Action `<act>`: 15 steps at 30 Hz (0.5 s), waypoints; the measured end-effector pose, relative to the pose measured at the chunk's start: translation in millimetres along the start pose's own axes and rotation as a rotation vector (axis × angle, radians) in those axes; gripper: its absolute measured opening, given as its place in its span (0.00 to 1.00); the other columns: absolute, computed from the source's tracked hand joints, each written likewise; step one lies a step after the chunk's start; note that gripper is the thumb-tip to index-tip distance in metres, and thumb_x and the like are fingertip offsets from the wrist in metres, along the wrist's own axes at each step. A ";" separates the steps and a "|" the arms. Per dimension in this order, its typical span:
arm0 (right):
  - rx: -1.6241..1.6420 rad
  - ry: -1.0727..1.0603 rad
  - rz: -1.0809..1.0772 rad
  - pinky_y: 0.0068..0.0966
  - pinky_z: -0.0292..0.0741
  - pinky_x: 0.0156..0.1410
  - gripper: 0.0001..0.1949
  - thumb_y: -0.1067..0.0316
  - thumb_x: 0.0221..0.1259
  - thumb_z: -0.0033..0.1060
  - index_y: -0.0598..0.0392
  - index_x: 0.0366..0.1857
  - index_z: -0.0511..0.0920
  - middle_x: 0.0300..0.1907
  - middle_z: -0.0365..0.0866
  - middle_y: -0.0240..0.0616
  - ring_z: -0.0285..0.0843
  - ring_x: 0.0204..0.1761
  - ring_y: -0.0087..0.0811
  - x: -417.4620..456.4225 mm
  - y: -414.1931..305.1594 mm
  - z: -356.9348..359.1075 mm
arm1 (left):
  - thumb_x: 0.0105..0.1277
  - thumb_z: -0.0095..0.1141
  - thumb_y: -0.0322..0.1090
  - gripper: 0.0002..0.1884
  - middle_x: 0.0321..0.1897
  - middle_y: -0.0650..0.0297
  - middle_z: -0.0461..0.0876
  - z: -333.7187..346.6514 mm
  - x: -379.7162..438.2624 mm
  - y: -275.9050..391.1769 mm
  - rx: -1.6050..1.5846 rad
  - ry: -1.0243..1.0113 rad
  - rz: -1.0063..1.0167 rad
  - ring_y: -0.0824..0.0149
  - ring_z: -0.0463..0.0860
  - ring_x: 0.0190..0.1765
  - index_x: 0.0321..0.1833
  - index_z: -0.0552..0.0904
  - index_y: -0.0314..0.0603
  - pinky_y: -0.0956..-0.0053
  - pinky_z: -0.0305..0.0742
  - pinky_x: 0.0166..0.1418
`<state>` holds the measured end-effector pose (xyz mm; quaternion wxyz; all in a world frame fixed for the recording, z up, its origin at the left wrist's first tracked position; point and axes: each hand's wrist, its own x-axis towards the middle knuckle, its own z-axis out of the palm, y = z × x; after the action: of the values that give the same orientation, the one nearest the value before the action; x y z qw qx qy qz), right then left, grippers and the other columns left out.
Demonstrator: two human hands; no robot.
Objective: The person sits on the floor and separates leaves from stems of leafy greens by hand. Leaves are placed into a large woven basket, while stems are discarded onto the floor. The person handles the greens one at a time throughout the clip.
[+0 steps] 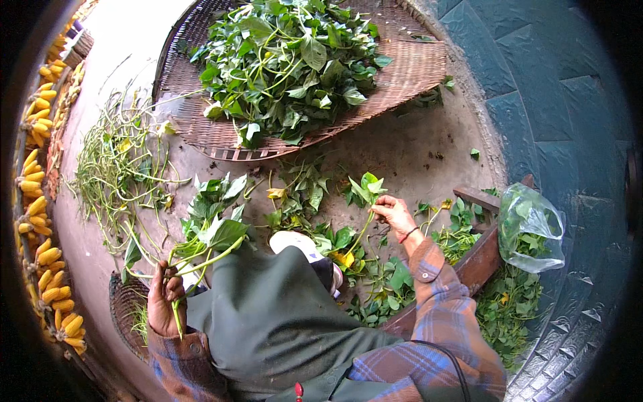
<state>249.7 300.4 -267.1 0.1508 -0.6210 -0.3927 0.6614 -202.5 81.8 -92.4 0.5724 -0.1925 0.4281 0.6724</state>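
Note:
My left hand [167,301] grips a bunch of leafy green stems [216,236], whose broad leaves fan out above my knee. Out to the right, my right hand [395,217] pinches a single leafy sprig [368,191] between thumb and fingers, with its stem hanging below. Beyond both hands a woven bamboo basket [412,65] lies on the floor, heaped with picked green leaves [286,70]. Left of it sits a tangled pile of mostly bare stems [120,161]. Loose leafy vines [392,286] are strewn around my shoe [301,246].
Strings of yellow corn cobs [37,216] line the left side. At the right, a clear plastic bag [530,231] with leaves hangs over a wooden bench [479,266], with more greens [507,311] beside it. A smaller woven basket [120,311] stands by my left wrist.

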 end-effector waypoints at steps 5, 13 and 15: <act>0.202 -0.226 -0.479 0.24 0.77 0.40 0.09 0.69 0.58 0.64 0.57 0.42 0.79 0.33 0.83 0.35 0.80 0.33 0.25 9.7 -104.5 0.7 | 0.74 0.45 0.34 0.11 0.31 0.67 0.69 -25.0 -5.5 9.8 -0.041 -0.101 -0.017 0.77 0.65 0.28 0.51 0.74 0.36 0.86 0.63 0.24; -0.614 0.159 -0.755 0.35 0.77 0.36 0.12 0.60 0.54 0.60 0.57 0.37 0.76 0.29 0.81 0.45 0.81 0.31 0.39 44.7 -76.8 49.3 | 0.73 0.47 0.35 0.10 0.33 0.66 0.70 -56.3 -23.6 24.9 -0.030 -0.044 0.077 0.78 0.67 0.28 0.50 0.74 0.37 0.89 0.65 0.22; -1.071 -0.076 -0.507 0.40 0.78 0.38 0.15 0.56 0.52 0.56 0.58 0.30 0.79 0.28 0.80 0.48 0.79 0.29 0.48 23.9 25.6 55.7 | 0.74 0.46 0.35 0.10 0.34 0.65 0.71 -56.9 -29.9 31.1 -0.025 -0.024 0.085 0.78 0.67 0.28 0.51 0.73 0.37 0.90 0.65 0.22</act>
<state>200.4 281.8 -306.5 -0.0448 -0.4732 -0.8130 0.3363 -236.6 19.1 -90.8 0.5459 -0.1729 0.4207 0.7036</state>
